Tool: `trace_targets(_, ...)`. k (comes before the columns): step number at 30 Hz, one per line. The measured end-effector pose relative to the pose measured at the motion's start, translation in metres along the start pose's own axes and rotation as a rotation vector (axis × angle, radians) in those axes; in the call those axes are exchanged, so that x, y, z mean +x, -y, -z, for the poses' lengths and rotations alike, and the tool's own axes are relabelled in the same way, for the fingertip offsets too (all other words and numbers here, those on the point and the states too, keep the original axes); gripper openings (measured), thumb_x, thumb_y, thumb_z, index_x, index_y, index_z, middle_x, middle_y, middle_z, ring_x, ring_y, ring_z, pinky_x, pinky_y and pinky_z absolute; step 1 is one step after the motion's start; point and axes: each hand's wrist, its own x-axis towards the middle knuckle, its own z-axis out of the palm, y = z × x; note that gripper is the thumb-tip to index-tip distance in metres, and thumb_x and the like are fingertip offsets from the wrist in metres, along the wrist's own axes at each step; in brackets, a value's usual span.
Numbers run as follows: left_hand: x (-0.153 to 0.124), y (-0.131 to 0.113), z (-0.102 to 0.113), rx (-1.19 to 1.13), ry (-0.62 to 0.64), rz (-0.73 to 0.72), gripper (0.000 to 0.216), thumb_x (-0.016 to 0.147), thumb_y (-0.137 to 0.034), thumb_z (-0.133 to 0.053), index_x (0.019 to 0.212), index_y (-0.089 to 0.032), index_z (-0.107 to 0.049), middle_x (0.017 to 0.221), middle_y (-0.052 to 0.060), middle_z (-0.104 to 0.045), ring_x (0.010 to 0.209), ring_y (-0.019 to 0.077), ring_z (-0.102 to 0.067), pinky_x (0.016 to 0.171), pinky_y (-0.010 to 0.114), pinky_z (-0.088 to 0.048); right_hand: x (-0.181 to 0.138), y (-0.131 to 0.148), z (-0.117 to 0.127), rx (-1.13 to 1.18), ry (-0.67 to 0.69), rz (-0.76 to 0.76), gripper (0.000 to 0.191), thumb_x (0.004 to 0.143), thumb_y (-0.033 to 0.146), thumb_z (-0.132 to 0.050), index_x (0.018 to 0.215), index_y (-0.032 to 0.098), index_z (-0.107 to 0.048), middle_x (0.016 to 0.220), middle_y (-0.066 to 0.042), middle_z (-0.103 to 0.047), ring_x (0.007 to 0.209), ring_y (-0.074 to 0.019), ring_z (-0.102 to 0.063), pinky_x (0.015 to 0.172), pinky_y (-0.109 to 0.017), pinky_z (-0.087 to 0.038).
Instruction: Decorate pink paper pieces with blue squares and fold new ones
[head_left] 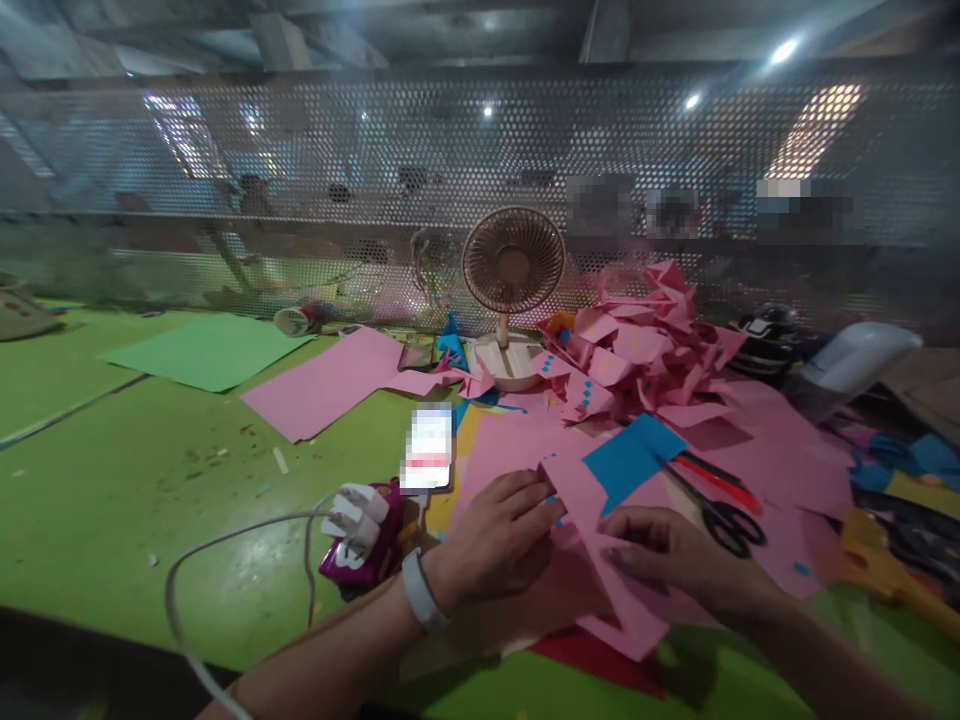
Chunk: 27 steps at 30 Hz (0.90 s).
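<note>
1. Pink paper lies flat under both of your hands, near the front edge of the green table; it is folded into angular flaps.
2. Your left hand presses on the pink paper with the fingers curled down, fingertips on a fold; it grips nothing else. A white band circles that wrist.
3. Your right hand rests on the same paper, fingers bent and pinching an edge; motion blur hides the exact grip.
4. A blue paper piece, a flat four-sided cut, lies on the pink sheets just beyond your fingers.
5. Scissors with black handles and red trim lie to the right of the blue piece, on pink sheets.
6. A heap of folded pink shapes, some with blue dots, sits behind, beside a small round fan on a white base.
7. A phone with a blurred screen lies left of the hands; near it sits a purple device with a white plug and cable.
8. A green sheet and another pink sheet lie flat at left.
9. Items at the far right edge are blurred and cannot be identified.
</note>
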Motion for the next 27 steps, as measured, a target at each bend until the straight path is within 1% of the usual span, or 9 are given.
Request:
trace_targets(4, -0.001, -0.001, 0.003, -0.112, 0.025, 0.059, 0.034, 0.084, -0.016, -0.043, 0.117, -0.016, -0.050, 0.116, 0.012, -0.059, 0.114, 0.0216, -0.048, 0.102, 0.042, -0.034, 0.004, -0.003, -0.005, 0.015, -0.005, 0.024, 0.017, 0.071, 0.032, -0.071, 0.071, 0.015, -0.068, 0.073, 0.000, -0.057, 0.065, -0.0094, -0.049, 0.059, -0.020, -0.037)
trace_targets(7, -0.002, -0.005, 0.005, -0.230, 0.056, 0.118, 0.034, 0.089, -0.020, -0.039, 0.121, -0.018, -0.048, 0.122, 0.011, -0.056, 0.116, 0.0204, -0.046, 0.100, 0.040, -0.034, 0.009, -0.011, -0.002, 0.079, -0.109, 0.059, 0.015, 0.069, 0.031, -0.072, 0.071, 0.016, -0.070, 0.073, 0.000, -0.057, 0.068, -0.0101, -0.049, 0.063, -0.021, -0.039)
trace_targets(10, -0.002, -0.011, 0.004, -0.289, 0.077, 0.175, 0.046, 0.084, -0.037, -0.052, 0.125, -0.017, -0.046, 0.125, 0.012, -0.053, 0.117, 0.0233, -0.044, 0.100, 0.040, -0.033, 0.015, -0.021, 0.000, 0.146, -0.215, 0.076, 0.016, 0.066, 0.032, -0.074, 0.073, 0.018, -0.071, 0.076, 0.000, -0.059, 0.073, -0.0122, -0.050, 0.067, -0.023, -0.040)
trace_targets(12, -0.001, -0.014, 0.000, -0.306, 0.088, 0.185, 0.052, 0.077, -0.046, -0.060, 0.118, -0.015, -0.051, 0.120, 0.013, -0.056, 0.113, 0.0252, -0.047, 0.098, 0.041, -0.034, 0.019, -0.027, 0.000, 0.162, -0.277, 0.088, 0.018, 0.064, 0.033, -0.076, 0.073, 0.018, -0.071, 0.078, -0.001, -0.061, 0.075, -0.0131, -0.051, 0.068, -0.023, -0.041)
trace_targets(15, 0.000, -0.017, -0.008, -0.367, 0.160, 0.131, 0.024, 0.084, -0.038, -0.052, 0.092, -0.016, -0.061, 0.096, 0.010, -0.064, 0.093, 0.0207, -0.056, 0.087, 0.035, -0.041, 0.022, -0.034, -0.001, 0.174, -0.360, 0.088, 0.022, 0.058, 0.034, -0.078, 0.071, 0.018, -0.071, 0.077, -0.002, -0.062, 0.073, -0.0139, -0.052, 0.065, -0.023, -0.042)
trace_targets(18, 0.000, -0.016, -0.011, -0.423, 0.187, 0.100, 0.019, 0.087, -0.024, -0.043, 0.080, -0.017, -0.059, 0.078, 0.006, -0.064, 0.079, 0.0167, -0.058, 0.078, 0.030, -0.043, 0.023, -0.036, -0.002, 0.158, -0.375, 0.098, 0.022, 0.058, 0.034, -0.079, 0.070, 0.017, -0.071, 0.074, -0.002, -0.062, 0.070, -0.0135, -0.052, 0.064, -0.023, -0.043)
trace_targets(20, -0.001, -0.015, -0.009, -0.451, 0.130, 0.140, 0.016, 0.087, -0.023, -0.044, 0.082, -0.017, -0.058, 0.082, 0.007, -0.063, 0.083, 0.0176, -0.057, 0.080, 0.032, -0.043, 0.023, -0.035, -0.002, 0.144, -0.358, 0.108, 0.019, 0.060, 0.033, -0.078, 0.068, 0.017, -0.071, 0.070, -0.001, -0.061, 0.068, -0.0121, -0.051, 0.063, -0.022, -0.042)
trace_targets(22, -0.002, -0.014, -0.006, -0.476, 0.053, 0.188, 0.014, 0.087, -0.021, -0.044, 0.089, -0.017, -0.057, 0.093, 0.008, -0.063, 0.092, 0.0188, -0.055, 0.084, 0.035, -0.042, 0.023, -0.034, -0.001, 0.140, -0.343, 0.094, 0.018, 0.061, 0.032, -0.077, 0.068, 0.017, -0.070, 0.067, 0.000, -0.061, 0.064, -0.0108, -0.050, 0.060, -0.021, -0.041)
trace_targets(27, -0.005, -0.011, -0.004, -0.450, -0.057, 0.264, 0.014, 0.087, -0.017, -0.049, 0.099, -0.020, -0.055, 0.114, 0.007, -0.057, 0.111, 0.0188, -0.047, 0.098, 0.038, -0.034, 0.022, -0.034, 0.002, 0.130, -0.363, 0.095, 0.021, 0.061, 0.034, -0.077, 0.070, 0.016, -0.071, 0.069, -0.002, -0.063, 0.066, -0.0134, -0.053, 0.064, -0.025, -0.042)
